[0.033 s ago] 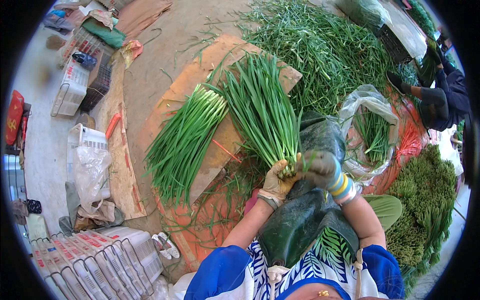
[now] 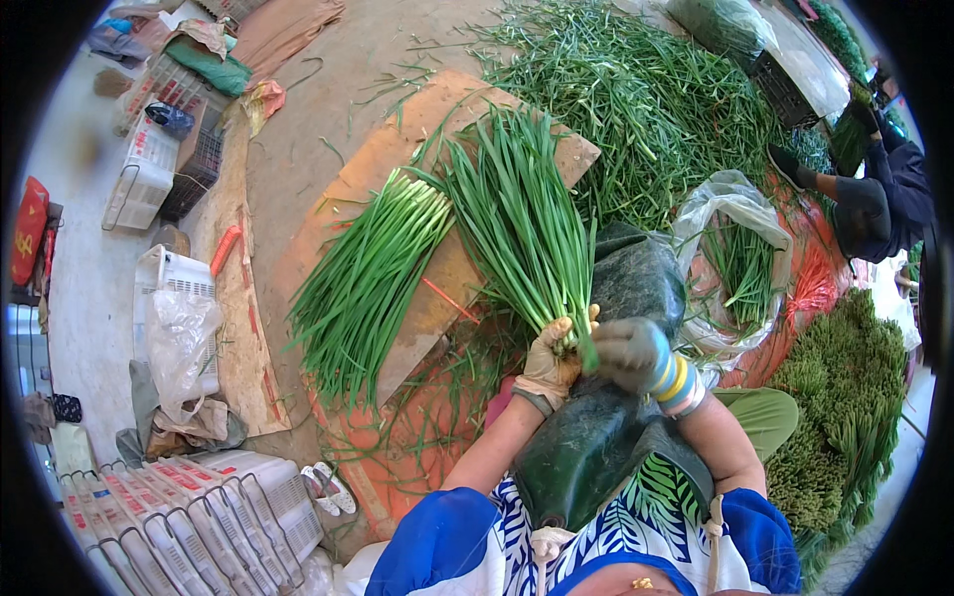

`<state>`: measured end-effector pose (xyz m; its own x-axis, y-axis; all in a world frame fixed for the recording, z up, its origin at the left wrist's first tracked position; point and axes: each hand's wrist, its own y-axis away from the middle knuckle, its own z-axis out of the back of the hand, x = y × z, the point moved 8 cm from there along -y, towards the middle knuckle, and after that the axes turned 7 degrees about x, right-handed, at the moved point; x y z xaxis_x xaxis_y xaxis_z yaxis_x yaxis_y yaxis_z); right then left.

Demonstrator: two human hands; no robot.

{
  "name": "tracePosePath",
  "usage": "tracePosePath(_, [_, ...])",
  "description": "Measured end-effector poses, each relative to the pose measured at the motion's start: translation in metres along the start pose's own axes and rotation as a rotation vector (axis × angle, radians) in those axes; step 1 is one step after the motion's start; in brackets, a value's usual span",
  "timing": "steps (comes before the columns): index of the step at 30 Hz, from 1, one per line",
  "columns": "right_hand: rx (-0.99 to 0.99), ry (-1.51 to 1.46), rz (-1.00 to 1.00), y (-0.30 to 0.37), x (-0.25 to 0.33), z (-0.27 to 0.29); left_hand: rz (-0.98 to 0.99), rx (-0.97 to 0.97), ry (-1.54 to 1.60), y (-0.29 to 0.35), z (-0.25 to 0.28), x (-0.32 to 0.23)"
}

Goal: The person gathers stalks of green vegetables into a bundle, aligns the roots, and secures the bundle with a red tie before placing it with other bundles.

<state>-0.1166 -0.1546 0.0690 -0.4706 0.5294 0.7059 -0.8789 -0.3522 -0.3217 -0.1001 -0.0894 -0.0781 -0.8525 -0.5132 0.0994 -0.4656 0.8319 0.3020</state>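
Note:
My left hand (image 2: 553,360), in a stained pale glove, is closed round the white lower ends of a bunch of garlic chives (image 2: 527,219). The leaves fan out away from me over a board. Close beside those ends is my right hand (image 2: 633,353), in a dark glove with a striped cuff. Motion smears its fingers, and a blurred green piece shows at their tips. Left of the held bunch, a second pile of garlic chives (image 2: 373,283) lies on the board (image 2: 343,204), pale ends pointing away. A dark green apron (image 2: 571,457) covers my lap.
A large heap of loose green leaves (image 2: 636,109) spreads at the far side. To the right are an open clear plastic bag (image 2: 782,238) with greens and stacked bundles (image 2: 845,407). White crates (image 2: 214,517) stand at left. Another person's leg (image 2: 861,204) shows at far right.
My right hand has shifted slightly, and the blurred green piece now hangs by its fingertips beside the chive ends. My left hand and the bunch stay almost in place.

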Motion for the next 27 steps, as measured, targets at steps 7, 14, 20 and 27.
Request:
tracePosePath(7, [0.040, -0.258, 0.105, -0.016, 0.046, 0.004, 0.166, 0.030, 0.213, -0.006, 0.008, 0.010])
tracePosePath(14, [-0.565, -0.816, -0.614, -0.051, -0.051, 0.081, -0.023, 0.062, 0.012, -0.006, 0.004, 0.000])
tracePosePath(20, [-0.003, -0.228, -1.101, -0.095, -0.144, 0.024, -0.029, -0.036, -0.163, -0.005, 0.014, -0.003])
tracePosePath(27, [0.026, -0.185, -0.974, -0.117, -0.147, 0.011, -0.013, -0.040, -0.189, -0.005, 0.010, 0.001])
